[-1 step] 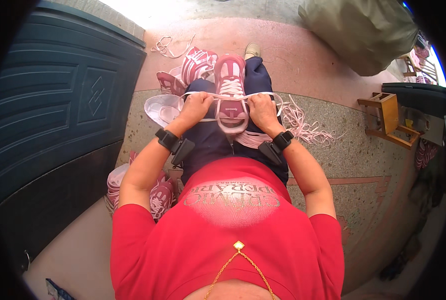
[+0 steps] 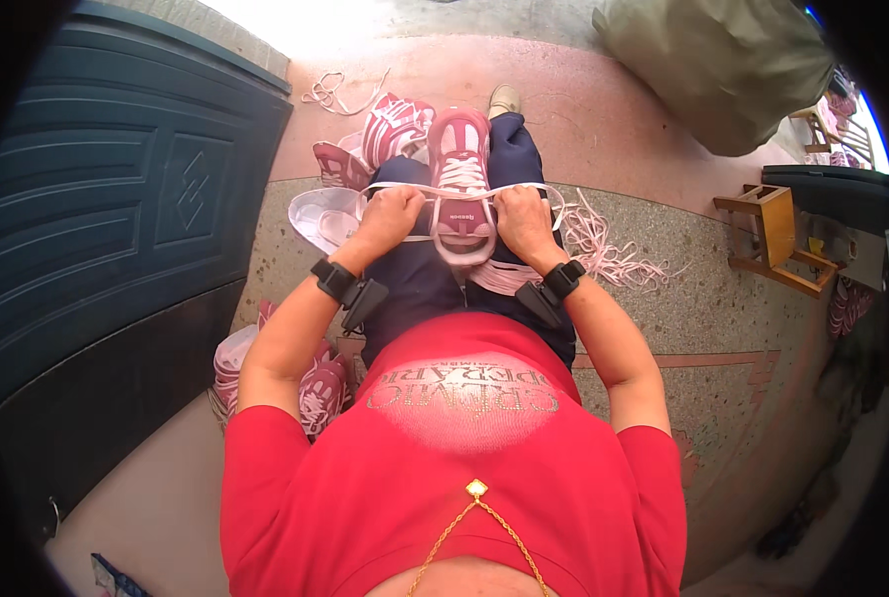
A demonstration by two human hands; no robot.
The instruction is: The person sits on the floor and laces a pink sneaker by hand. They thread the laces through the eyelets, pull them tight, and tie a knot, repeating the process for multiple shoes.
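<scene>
A pink and white sneaker [image 2: 460,139] rests across my lap, toe pointing away from me and its tongue toward me. White laces cross its front in several rows. My left hand [image 2: 393,211] is closed on a shoelace [image 2: 417,187] at the shoe's left side. On the right side my right hand [image 2: 524,217] grips the shoelace as well. The lace stretches nearly straight between both fists over the shoe, and its ends loop outward past each hand. Both hands' fingertips are partly hidden.
More pink and white sneakers [image 2: 395,129] lie beyond my left knee, beside a white shoe part [image 2: 317,221]. A heap of loose laces [image 2: 604,249] hangs by my right leg. Sneakers [image 2: 323,393] are piled near my left elbow. A wooden stool [image 2: 773,234], large sack [image 2: 718,75] and dark door [image 2: 126,189] stand around.
</scene>
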